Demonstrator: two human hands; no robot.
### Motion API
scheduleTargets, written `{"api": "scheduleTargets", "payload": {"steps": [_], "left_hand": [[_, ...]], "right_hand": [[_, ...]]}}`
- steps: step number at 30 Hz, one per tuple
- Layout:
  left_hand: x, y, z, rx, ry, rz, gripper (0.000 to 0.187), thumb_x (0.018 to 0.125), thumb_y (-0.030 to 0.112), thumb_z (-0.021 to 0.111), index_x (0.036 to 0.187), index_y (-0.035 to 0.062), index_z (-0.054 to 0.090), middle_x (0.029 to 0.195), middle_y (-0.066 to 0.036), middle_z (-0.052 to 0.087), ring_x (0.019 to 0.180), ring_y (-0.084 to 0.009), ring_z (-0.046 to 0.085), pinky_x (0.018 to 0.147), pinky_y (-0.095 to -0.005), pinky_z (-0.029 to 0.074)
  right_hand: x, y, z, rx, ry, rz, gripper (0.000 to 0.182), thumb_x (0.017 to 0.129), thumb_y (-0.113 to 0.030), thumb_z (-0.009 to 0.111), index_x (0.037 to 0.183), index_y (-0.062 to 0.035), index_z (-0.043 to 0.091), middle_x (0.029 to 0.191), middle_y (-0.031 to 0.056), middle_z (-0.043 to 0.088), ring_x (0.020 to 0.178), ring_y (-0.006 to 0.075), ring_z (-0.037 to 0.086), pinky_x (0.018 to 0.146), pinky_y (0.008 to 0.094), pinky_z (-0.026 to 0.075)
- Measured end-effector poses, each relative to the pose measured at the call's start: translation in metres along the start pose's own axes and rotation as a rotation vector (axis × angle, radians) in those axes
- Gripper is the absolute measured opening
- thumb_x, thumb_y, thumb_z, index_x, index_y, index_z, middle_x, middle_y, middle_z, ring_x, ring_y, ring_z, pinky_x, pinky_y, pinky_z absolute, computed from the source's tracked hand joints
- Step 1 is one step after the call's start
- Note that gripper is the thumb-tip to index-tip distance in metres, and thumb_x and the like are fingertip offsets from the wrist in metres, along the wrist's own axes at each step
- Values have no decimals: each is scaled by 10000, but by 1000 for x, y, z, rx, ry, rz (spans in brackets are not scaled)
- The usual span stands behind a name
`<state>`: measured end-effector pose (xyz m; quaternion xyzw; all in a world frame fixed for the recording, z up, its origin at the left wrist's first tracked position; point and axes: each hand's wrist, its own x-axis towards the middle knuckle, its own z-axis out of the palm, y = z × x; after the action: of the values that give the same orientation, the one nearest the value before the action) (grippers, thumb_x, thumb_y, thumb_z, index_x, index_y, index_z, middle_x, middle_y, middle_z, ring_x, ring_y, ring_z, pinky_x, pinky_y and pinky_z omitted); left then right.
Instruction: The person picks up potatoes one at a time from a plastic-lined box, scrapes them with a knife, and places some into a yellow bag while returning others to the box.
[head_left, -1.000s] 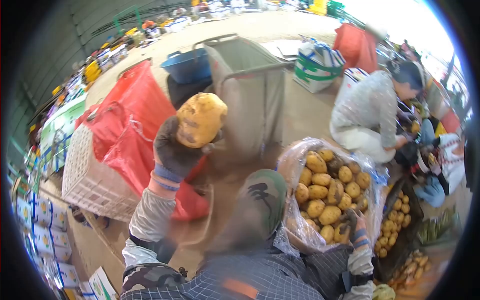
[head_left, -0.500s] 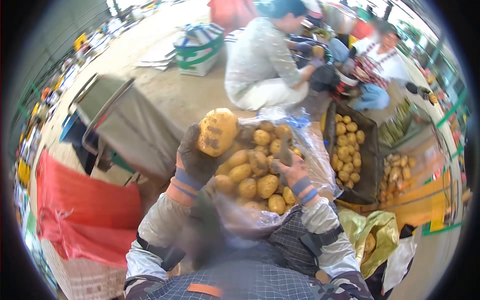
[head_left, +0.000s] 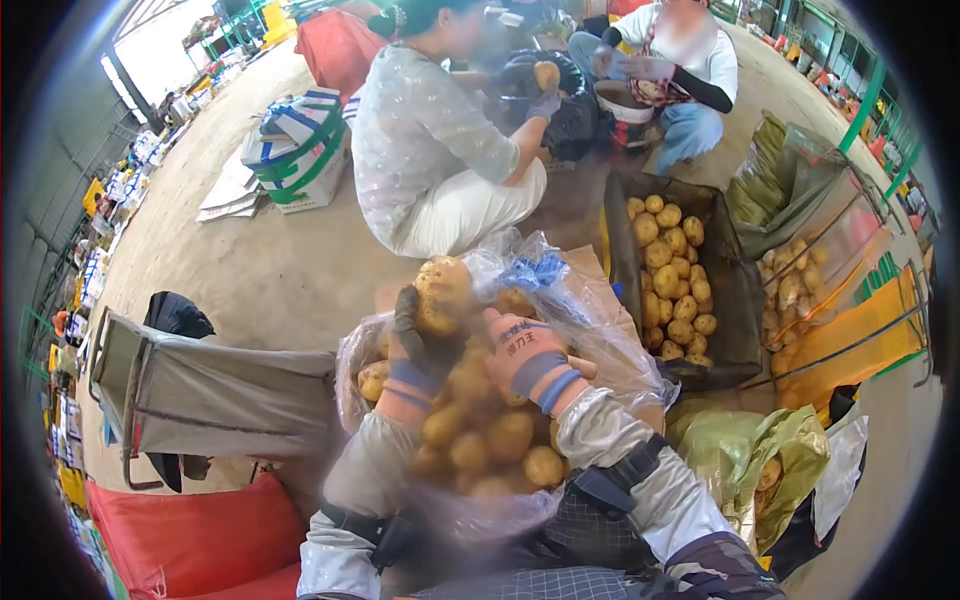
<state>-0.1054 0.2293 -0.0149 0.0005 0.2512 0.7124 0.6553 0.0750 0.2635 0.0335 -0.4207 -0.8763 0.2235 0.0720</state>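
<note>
My left hand (head_left: 408,350), in a dark-palmed work glove, is closed around a large potato (head_left: 442,296) with brown soil marks. It is raised above a plastic-lined box (head_left: 352,362) of loose potatoes (head_left: 508,434). Close to the potato's right side, my right hand (head_left: 525,352) shows the back of its orange glove, its fingers curled. A short tan rod-like end (head_left: 582,368) sticks out beside that hand's wrist; what the fingers grip is hidden. Blur covers part of the potatoes below.
A dark crate (head_left: 735,345) of potatoes stands to the right, with a green-gold bag (head_left: 750,450) nearer me. At left are a grey fabric-sided frame (head_left: 230,390) and a red sack (head_left: 200,535). Two people sit ahead; the nearer one's gloved hand (head_left: 545,103) holds a potato.
My view has shifted. The potato in my left hand has turned, and my right hand has come closer to it, now with the back of its glove facing up.
</note>
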Motion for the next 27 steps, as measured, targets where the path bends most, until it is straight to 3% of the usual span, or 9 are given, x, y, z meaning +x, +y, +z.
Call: {"api": "scheduleTargets", "payload": {"steps": [2, 5, 8, 14, 17, 27], "left_hand": [[5, 1, -16, -32, -3, -66, 491, 956, 448, 593, 1281, 81, 574, 1165, -99, 637, 1046, -284, 616, 863, -423, 532], [-3, -2, 6, 81, 23, 20, 501, 959, 468, 583, 1276, 80, 578, 1137, -106, 641, 1010, -283, 621, 819, -411, 535], [-3, 0, -2, 183, 52, 22, 515, 962, 486, 570, 1277, 79, 576, 1143, -107, 635, 995, -282, 619, 809, -418, 535], [-10, -7, 6, 129, 80, 43, 502, 941, 458, 637, 1261, 77, 573, 1117, -102, 633, 957, -267, 623, 808, -424, 544], [-12, -8, 9, 115, 105, 76, 467, 924, 412, 685, 1234, 80, 578, 1105, -93, 631, 939, -242, 622, 791, -391, 549], [-10, -9, 5, 83, 112, 46, 470, 899, 400, 723, 1220, 88, 579, 1067, -73, 631, 900, -215, 623, 767, -361, 548]], "right_hand": [[6, 6, 6, -59, -56, -4, 286, 928, -288, 559, 1123, -78, 546, 1048, 172, 683, 1022, 328, 667, 887, 415, 518], [12, 11, -1, 32, -127, 78, 430, 934, -344, 597, 1257, -71, 518, 1216, 193, 653, 1146, 359, 630, 956, 435, 507], [18, 12, 10, -59, -225, 64, 433, 930, -334, 597, 1266, -72, 521, 1203, 186, 661, 1131, 357, 639, 942, 432, 517], [8, 8, 10, 5, -102, 27, 445, 915, -301, 595, 1289, -69, 526, 1195, 191, 665, 1119, 358, 645, 933, 430, 524], [8, 2, 8, -2, -210, 78, 465, 911, -281, 577, 1316, -62, 512, 1201, 199, 660, 1128, 363, 637, 939, 430, 520], [8, 3, 10, 51, -174, 79, 361, 917, -281, 540, 1204, -62, 538, 1165, 218, 660, 1100, 382, 637, 930, 447, 516]]}}
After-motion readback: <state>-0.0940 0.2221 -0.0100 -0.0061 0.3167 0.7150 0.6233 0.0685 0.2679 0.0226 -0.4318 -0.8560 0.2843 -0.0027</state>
